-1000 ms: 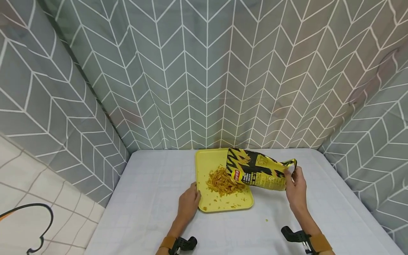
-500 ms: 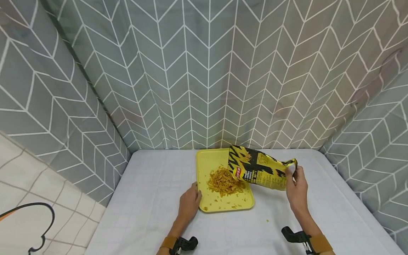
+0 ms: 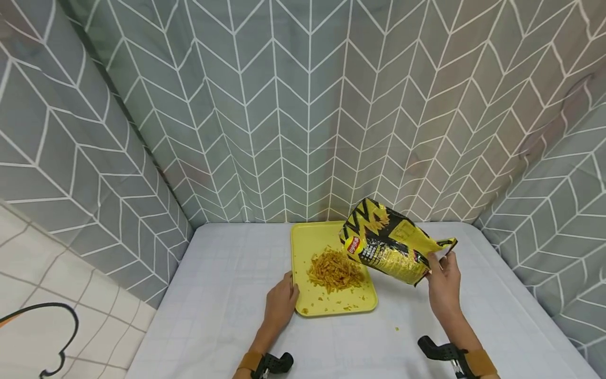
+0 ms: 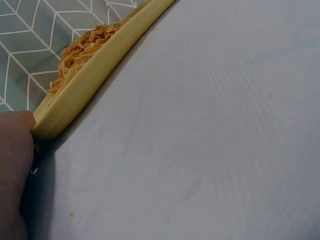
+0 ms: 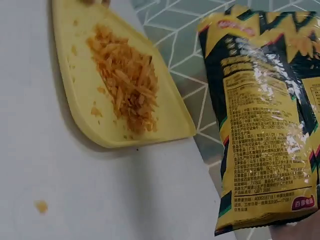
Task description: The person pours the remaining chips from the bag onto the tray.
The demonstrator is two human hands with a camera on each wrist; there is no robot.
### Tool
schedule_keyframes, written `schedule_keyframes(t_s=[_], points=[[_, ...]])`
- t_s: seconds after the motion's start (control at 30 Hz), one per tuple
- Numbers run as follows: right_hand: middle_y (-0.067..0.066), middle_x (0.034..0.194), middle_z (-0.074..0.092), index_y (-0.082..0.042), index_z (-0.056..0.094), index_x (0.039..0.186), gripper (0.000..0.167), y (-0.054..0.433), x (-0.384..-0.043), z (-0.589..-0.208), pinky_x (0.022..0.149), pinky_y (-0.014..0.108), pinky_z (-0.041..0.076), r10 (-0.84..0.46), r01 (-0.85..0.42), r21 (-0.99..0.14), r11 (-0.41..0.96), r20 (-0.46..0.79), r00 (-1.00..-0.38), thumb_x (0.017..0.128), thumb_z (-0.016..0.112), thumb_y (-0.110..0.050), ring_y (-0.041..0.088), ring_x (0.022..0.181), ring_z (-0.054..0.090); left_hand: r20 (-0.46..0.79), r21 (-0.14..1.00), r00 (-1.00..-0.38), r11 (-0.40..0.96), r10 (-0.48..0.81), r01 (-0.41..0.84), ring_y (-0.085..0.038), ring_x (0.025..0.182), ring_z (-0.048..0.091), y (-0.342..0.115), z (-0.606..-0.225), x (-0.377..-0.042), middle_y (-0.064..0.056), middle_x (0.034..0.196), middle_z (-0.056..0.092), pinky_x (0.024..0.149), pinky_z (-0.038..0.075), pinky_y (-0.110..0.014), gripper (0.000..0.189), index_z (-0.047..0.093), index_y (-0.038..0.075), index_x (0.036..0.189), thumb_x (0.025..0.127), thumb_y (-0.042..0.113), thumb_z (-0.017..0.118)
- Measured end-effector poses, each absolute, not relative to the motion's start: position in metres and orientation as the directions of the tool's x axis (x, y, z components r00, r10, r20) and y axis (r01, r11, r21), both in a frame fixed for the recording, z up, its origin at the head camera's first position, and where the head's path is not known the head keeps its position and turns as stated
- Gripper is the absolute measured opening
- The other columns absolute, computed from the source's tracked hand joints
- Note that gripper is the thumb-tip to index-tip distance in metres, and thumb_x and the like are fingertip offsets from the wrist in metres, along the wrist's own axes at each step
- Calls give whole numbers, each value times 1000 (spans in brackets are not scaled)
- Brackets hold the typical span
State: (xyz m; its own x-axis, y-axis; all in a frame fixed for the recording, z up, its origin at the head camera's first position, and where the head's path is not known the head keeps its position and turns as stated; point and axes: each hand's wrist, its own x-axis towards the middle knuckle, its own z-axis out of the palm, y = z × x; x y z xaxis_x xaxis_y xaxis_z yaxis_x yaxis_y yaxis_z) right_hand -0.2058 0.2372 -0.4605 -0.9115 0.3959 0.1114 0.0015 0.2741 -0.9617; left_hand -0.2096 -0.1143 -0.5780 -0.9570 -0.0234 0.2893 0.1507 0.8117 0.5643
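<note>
A yellow tray (image 3: 307,237) lies on the white-covered table, with a heap of thin fried potato sticks (image 3: 333,271) and loose crumbs on it. My left hand (image 3: 280,297) grips the tray's left edge close to its near corner; in the left wrist view, a digit (image 4: 20,120) laps over the rim. Pinched at its right end by my right hand (image 3: 444,284), a yellow and black snack bag (image 3: 393,242) hangs tilted above the tray's right side. The right wrist view shows the bag's printed panel (image 5: 265,145) close up; the bag's inside is hidden.
A small crumb (image 3: 396,329) lies on the white cloth (image 3: 341,347) to the right of the tray. Grey chevron curtains (image 3: 307,131) stand behind the table and along its sides. Pale floor tiles (image 3: 61,252) show at the left.
The bag has tilted more steeply, its left end rising and its pinched end moving slightly right. My right hand has shifted a little down the bag. The left hand and tray keep still.
</note>
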Motion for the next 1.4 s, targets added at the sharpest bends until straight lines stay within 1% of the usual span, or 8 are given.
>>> schedule_keyframes(t_s=[0.23, 0.37, 0.6, 0.77, 0.9, 1.0, 1.23, 1.4], points=[[8, 144, 52, -15, 42, 139, 38, 237, -207, -462, 82, 2, 41, 395, 35, -925, 378, 127, -910, 110, 37, -39, 16, 132, 52, 299, 565, -954, 810, -22, 158, -6, 65, 43, -115, -578, -209, 3, 71, 53, 61, 37, -24, 38, 59, -1, 136, 101, 15, 57], [8, 153, 45, -26, 41, 139, 33, 238, -206, -463, 83, 5, 44, 394, 41, -968, 246, 61, -917, 110, 37, -41, 6, 128, 50, 298, 570, -954, 807, -24, 157, -6, 64, 42, -115, -578, -209, 4, 69, 51, 61, 36, -22, 39, 59, -1, 136, 101, 16, 57], [-5, 128, 53, -13, 43, 138, 36, 238, -205, -466, 79, 3, 43, 415, 44, -923, 382, 129, -901, 110, 40, -36, -8, 106, 50, 303, 566, -953, 809, -26, 158, -5, 63, 41, -114, -579, -208, 5, 68, 48, 61, 35, -22, 38, 59, -1, 135, 101, 16, 57], [7, 158, 41, -31, 39, 140, 32, 242, -203, -465, 111, 27, 45, 394, 61, -984, 165, 9, -919, 109, 38, -42, 12, 139, 46, 290, 565, -957, 811, -23, 151, -5, 63, 40, -113, -578, -208, 5, 68, 48, 61, 35, -22, 40, 58, -1, 137, 101, 18, 56], [6, 155, 44, -26, 41, 141, 34, 244, -202, -466, 108, 21, 46, 401, 71, -976, 206, 17, -916, 110, 39, -39, 7, 134, 48, 265, 575, -964, 806, -19, 142, -5, 63, 40, -114, -577, -208, 5, 69, 48, 61, 35, -22, 41, 57, -1, 138, 102, 19, 55], [-6, 133, 52, -17, 43, 139, 35, 241, -205, -466, 81, 4, 44, 421, 69, -941, 332, 81, -904, 110, 39, -36, -6, 112, 51, 270, 572, -963, 809, -25, 139, -5, 63, 41, -116, -577, -209, 5, 69, 48, 61, 35, -22, 41, 57, -1, 138, 102, 18, 55], [8, 156, 43, -31, 41, 135, 28, 241, -203, -455, 111, 32, 47, 403, 99, -976, 195, -12, -915, 110, 36, -42, 18, 140, 46, 278, 573, -960, 806, -22, 148, -5, 62, 40, -115, -577, -209, 5, 68, 47, 60, 34, -22, 40, 58, -1, 137, 101, 16, 56], [12, 146, 51, -15, 45, 139, 37, 237, -203, -448, 90, 8, 46, 405, 54, -928, 368, 108, -908, 110, 39, -37, -2, 116, 51, 280, 574, -960, 806, -25, 146, -6, 63, 40, -114, -577, -209, 4, 68, 47, 61, 34, -23, 39, 58, -1, 137, 101, 15, 56]])
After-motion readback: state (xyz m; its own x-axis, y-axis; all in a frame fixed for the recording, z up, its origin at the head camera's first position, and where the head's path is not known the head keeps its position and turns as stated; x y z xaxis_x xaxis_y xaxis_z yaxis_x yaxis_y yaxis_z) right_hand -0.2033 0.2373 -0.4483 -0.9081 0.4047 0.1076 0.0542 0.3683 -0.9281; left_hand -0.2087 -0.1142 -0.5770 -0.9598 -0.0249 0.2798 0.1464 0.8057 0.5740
